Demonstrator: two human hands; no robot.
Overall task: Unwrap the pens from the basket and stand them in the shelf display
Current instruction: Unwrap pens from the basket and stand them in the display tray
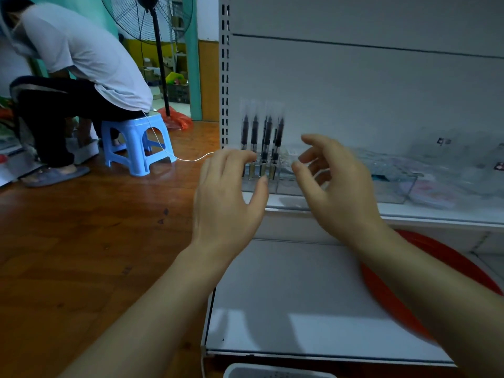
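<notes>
Both hands, left (226,195) and right (335,181), hover empty, fingers spread, just before the pens (261,143) at the shelf's (354,211) left end. A careless brush could likely topple them from the clear holder (272,184).

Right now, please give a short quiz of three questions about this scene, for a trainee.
1. True or false: the left hand grips a pen.
2. Where do the pens stand? A) in the clear display on the shelf B) on the floor C) on the blue stool
3. Fill in: both hands hold ____.

Key: 1 false; 2 A; 3 nothing. The right hand is open too.
</notes>
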